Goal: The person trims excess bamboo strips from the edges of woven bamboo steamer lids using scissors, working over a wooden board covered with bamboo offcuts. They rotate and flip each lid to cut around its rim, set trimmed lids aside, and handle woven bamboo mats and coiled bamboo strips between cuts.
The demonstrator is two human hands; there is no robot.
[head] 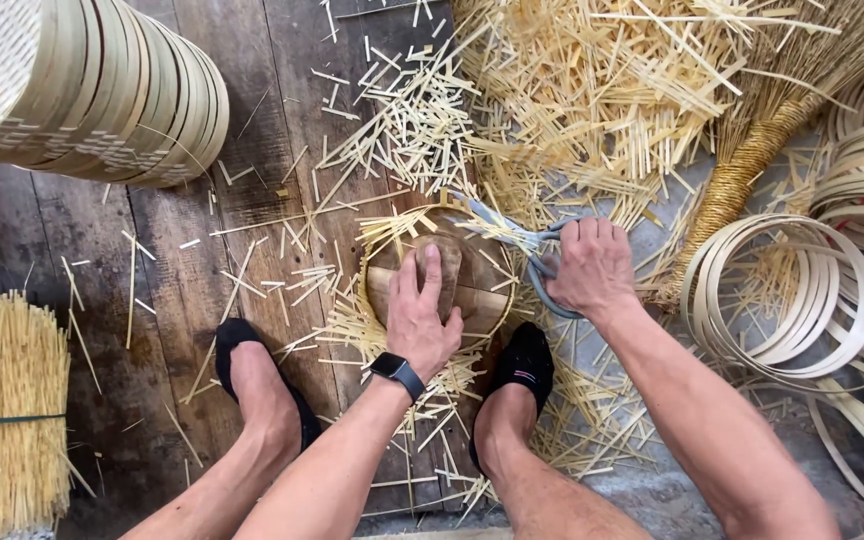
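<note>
My left hand presses flat on a rounded wooden block that lies on a small woven bamboo piece with loose strip ends sticking out around it. My right hand grips the grey handles of a pair of shears, whose blades point left over the strip ends at the far edge of the woven piece. A black watch sits on my left wrist. My two feet in black slippers rest on either side, near the bottom.
Cut bamboo strips litter the wooden boards. A stack of round woven baskets lies at top left. A bundle of thin sticks stands at the left edge. Coiled bamboo hoops and a straw broom lie on the right.
</note>
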